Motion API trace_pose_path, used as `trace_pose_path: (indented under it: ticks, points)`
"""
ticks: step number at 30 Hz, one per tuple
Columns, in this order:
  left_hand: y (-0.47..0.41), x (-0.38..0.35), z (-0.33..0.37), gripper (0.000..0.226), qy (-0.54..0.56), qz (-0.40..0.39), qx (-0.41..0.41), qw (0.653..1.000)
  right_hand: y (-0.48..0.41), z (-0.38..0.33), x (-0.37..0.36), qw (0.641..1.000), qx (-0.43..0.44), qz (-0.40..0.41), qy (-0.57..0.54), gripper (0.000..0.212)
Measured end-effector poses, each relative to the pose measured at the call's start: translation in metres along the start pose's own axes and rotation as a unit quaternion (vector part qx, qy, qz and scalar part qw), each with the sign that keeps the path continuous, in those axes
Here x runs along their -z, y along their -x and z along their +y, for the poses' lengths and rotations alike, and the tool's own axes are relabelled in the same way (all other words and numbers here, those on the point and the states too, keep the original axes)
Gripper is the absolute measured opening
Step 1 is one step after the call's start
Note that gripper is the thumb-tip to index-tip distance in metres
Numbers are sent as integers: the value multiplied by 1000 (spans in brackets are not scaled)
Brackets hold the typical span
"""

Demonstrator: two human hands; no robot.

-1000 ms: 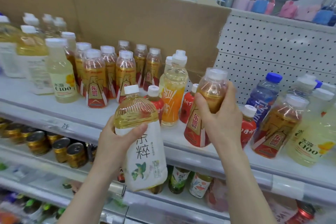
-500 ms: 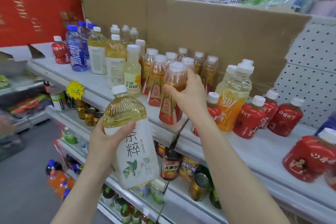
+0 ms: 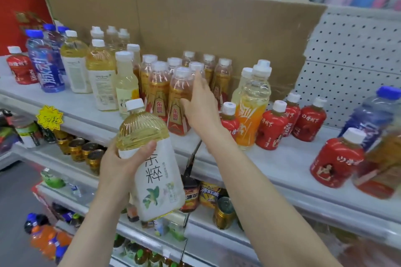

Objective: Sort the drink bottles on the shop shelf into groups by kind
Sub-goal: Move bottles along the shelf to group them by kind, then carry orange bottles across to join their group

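My left hand (image 3: 117,165) grips a large tea bottle (image 3: 156,175) with a white label and white cap, held tilted in front of the shelf edge (image 3: 271,165). My right hand (image 3: 201,106) is wrapped round an amber bottle (image 3: 179,86) with a red-gold label; it stands on the shelf at the front right of a group of like amber bottles (image 3: 157,89). Left of that group stand two more white-label tea bottles (image 3: 101,76), a pale yellow bottle (image 3: 127,84) and blue bottles (image 3: 46,67). Red bottles (image 3: 271,128) and an orange-yellow bottle (image 3: 251,115) stand to the right.
A cardboard sheet (image 3: 195,24) backs the shelf. At the far right stand a blue bottle (image 3: 373,115), a red bottle (image 3: 336,162) and a blurred amber one (image 3: 382,167). Gold cans (image 3: 82,149) fill the shelf below. A yellow price tag (image 3: 50,117) hangs at the left.
My right hand carried the amber bottle leftward from the right part of the shelf and stood it among the amber group. The tea bottle stays in my left hand.
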State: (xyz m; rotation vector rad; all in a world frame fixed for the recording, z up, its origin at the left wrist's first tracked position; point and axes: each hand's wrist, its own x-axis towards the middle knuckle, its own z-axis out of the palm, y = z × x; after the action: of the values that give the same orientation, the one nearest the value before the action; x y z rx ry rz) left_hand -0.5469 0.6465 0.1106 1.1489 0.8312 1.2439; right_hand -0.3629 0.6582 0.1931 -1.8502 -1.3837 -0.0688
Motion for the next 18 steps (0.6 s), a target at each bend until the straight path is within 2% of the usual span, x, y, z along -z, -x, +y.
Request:
trace_pose_path:
  ticks: [3,5,7,10,12,14,18]
  points:
    - [1,-17,-3,67,-8,-32,-6,999,43,16,38,989,52,134,15,63]
    - [4,-32,-6,64,-5,-65,-4,998,74,45,59,968,51,242,40,50]
    - [8,-47,-10,63,4,-91,7,996,103,84,76,941,9,326,84,44]
    - [16,-66,-16,57,10,-140,13,990,142,138,105,892,-128,403,162,54]
    - [21,-77,-19,56,11,-167,15,986,156,165,122,872,-229,394,179,65]
    - [27,-86,-20,62,11,-180,16,983,157,181,130,879,-294,343,151,72]
    - [34,-93,-16,60,9,-198,16,980,137,183,121,914,-273,273,120,71]
